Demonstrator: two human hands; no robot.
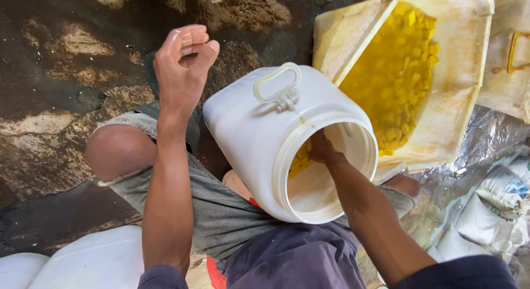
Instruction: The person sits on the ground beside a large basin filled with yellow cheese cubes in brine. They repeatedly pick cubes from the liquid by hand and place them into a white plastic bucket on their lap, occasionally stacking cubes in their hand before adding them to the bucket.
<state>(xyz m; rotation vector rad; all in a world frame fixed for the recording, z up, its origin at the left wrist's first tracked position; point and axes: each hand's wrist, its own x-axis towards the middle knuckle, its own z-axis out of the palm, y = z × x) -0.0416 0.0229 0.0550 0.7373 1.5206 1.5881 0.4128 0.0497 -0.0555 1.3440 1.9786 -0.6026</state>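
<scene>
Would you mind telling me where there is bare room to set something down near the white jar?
Bare wet floor lies beyond the raised left hand. It is crowded elsewhere: the yellow tray beside the white jar, sacks at right, white containers at lower left. The right hand fills the jar mouth.

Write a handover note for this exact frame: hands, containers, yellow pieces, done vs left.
Left hand: raised in the air, fingers loosely curled, holding nothing visible.
Right hand: reaching into the mouth of the white plastic jar, among yellow cubes there; grip hidden.
Jar lies tilted on the person's lap, handle up, mouth toward the camera.
Yellowish tray behind it holds many yellow chunks in yellow liquid.
Done: a few cubes are in the jar.
Left: most cubes remain in the tray.
</scene>
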